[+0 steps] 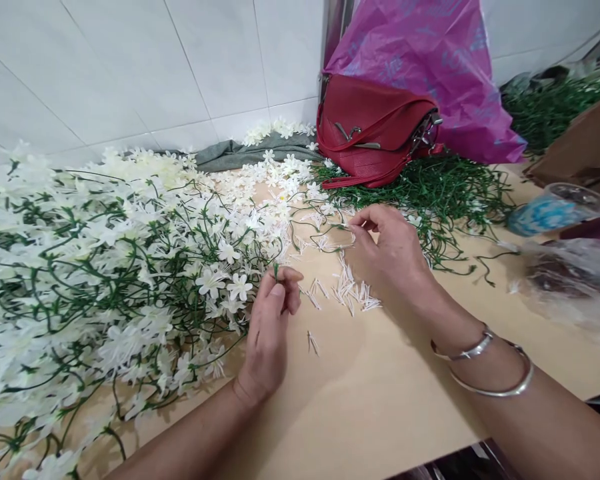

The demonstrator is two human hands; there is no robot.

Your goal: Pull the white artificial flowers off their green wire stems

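Note:
My left hand (266, 333) is closed in a pinch, and the green tip of an artificial flower stem (275, 270) sticks up between thumb and forefinger. The white artificial flowers (239, 287) just beside it form a large heap on the left, with green stems tangled through them. Farther right, my right hand (397, 248) has thumb and forefinger together near thin green stems and white bits. What lies between those fingertips is too small to make out. Between the hands, short white flower stamens (350, 290) are scattered on the table (380, 393).
A red handbag (370, 127) rests on a pile of green stems (455, 190), before a purple plastic bag (425, 60). On the right are a plastic cup (555, 210), a clear plastic bag (580, 273) and a brown box (580, 143). A tiled wall (130, 67) borders the back.

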